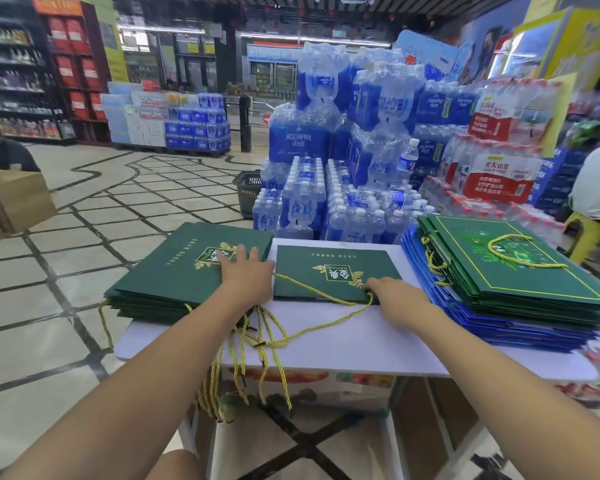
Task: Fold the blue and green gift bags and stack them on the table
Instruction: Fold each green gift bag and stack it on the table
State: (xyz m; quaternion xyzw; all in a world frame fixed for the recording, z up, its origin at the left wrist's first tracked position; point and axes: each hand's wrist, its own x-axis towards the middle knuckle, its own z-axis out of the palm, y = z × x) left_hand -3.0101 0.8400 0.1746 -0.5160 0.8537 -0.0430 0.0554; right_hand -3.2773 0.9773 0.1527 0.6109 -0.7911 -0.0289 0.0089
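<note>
Shop interior noted: pale tiled floor (101,220) crossed by dark lines, shrink-wrapped packs of bottled water (343,150) piled behind a white flat tabletop (343,344), stocked shelves (14,81) at far left. On the tabletop's left side, a stack of dark green flat paper gift bags (167,271) is pressed by the left hand (245,277), fingers spread wide and straight. At centre, a single folded dark green gift bag (312,268) lies flat. Its near right corner is covered by the right hand (395,296), fingers bent; whether the edge is pinched cannot be told. Gold twisted cord handles (278,327) trail over the near edge. At right, gold-bordered green bags (520,271) are stacked upon blue flat paper gift bags (465,318).
</note>
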